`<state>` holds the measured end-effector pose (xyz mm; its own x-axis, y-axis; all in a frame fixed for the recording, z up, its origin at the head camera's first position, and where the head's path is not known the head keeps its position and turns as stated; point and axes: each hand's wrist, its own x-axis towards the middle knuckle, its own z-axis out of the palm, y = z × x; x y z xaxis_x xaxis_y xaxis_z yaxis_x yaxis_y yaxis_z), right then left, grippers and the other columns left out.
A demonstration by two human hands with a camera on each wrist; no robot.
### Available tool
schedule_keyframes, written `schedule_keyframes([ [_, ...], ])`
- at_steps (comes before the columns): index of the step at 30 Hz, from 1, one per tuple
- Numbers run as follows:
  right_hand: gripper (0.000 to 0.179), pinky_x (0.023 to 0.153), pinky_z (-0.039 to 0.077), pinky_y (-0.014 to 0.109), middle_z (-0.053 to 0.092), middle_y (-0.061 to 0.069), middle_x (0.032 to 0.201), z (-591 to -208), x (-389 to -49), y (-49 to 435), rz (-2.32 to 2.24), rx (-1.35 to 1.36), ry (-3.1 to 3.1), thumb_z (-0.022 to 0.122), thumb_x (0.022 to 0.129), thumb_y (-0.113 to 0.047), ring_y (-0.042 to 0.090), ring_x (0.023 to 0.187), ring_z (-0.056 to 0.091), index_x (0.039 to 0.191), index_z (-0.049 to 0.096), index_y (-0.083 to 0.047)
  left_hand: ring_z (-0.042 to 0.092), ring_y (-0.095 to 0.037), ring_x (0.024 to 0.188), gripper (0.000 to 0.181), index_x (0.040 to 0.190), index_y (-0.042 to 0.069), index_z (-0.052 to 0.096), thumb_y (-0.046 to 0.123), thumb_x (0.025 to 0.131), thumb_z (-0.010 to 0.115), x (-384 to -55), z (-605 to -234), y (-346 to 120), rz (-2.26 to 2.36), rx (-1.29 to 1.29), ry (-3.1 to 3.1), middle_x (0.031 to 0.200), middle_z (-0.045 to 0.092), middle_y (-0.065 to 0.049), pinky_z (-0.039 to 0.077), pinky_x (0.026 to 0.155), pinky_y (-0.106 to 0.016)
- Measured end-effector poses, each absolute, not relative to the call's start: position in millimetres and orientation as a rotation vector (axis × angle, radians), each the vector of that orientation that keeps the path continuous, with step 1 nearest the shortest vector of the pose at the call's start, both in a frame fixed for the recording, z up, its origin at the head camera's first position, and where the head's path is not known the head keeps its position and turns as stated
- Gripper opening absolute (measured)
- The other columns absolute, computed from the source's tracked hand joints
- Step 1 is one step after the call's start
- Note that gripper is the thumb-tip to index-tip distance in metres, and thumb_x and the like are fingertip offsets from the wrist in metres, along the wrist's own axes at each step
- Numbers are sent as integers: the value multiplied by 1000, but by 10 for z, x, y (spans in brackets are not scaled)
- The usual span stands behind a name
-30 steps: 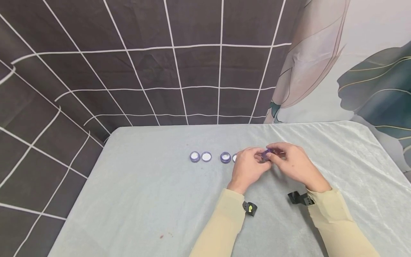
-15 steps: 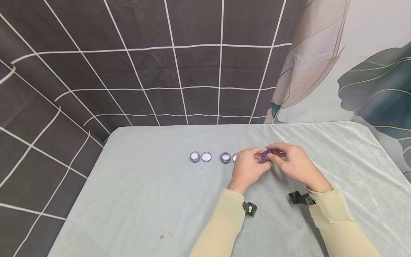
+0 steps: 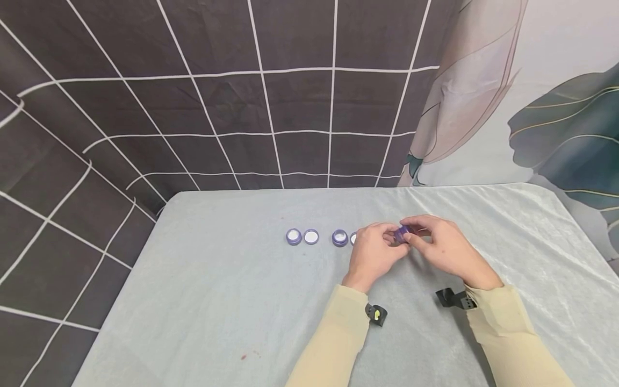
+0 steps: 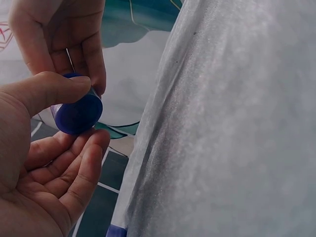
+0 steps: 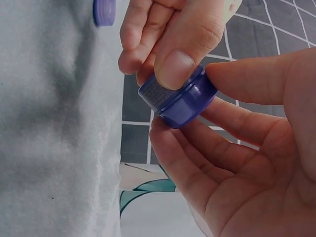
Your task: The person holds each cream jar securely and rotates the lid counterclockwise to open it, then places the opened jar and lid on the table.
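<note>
Both hands hold one small round purple jar (image 5: 185,101) above the table. My left hand (image 3: 374,252) pinches it between thumb and fingertips, and in the right wrist view that thumb presses on a band of fine print. On the smooth, glossy part, the thumb and fingers of my right hand (image 3: 442,244) grip from the other side. Seen from the left wrist, the jar's flat dark-blue end (image 4: 79,116) faces the camera. The jar looks closed, with a seam round its side; its inside is hidden.
Left of the hands stand two open purple jars, one farther left (image 3: 293,236) and one nearer (image 3: 340,238). A round lid (image 3: 311,236) with a white inside lies between them. Another lid (image 3: 354,238) is partly hidden by my left hand. Grey cloth (image 3: 217,290) covers the table; dark gridded fabric (image 3: 300,102) hangs behind.
The right wrist has shifted very slightly to the right. Both hands keep their hold on the jar, and the jars and lids on the table have not moved.
</note>
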<state>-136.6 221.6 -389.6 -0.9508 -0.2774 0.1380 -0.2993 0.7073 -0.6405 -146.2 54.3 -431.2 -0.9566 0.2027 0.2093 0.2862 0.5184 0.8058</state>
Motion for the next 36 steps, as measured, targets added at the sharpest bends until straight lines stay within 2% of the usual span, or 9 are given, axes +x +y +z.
schedule_keyframes([
  [14,27,84,55,54,71,18,114,-3907,-1367,2222,1067,594,-2825,65,94,-5,33,97,71,120,67,2,63,5,72,30,105,13,78,25,78,84,-1452,-4304,528,-1445,-432,-2661,88,73,6,43,67,-6],
  [22,28,85,54,54,70,18,116,-3924,-1374,2237,1090,607,-2823,65,92,0,35,99,71,120,67,1,60,8,71,30,104,13,78,26,78,84,-1455,-4300,525,-1441,-432,-2662,88,73,6,43,68,-6],
  [29,29,85,54,55,69,18,118,-3926,-1376,2249,1098,610,-2820,65,91,1,38,105,68,120,67,0,58,12,70,31,104,15,78,29,78,85,-1460,-4301,527,-1414,-430,-2674,86,73,8,42,76,-10],
  [36,29,89,51,56,69,16,120,-3912,-1363,2250,1102,589,-2830,65,94,-6,39,108,67,122,67,-1,59,10,70,31,105,15,78,28,78,85,-1458,-4296,532,-1424,-431,-2667,87,74,7,42,70,-6],
])
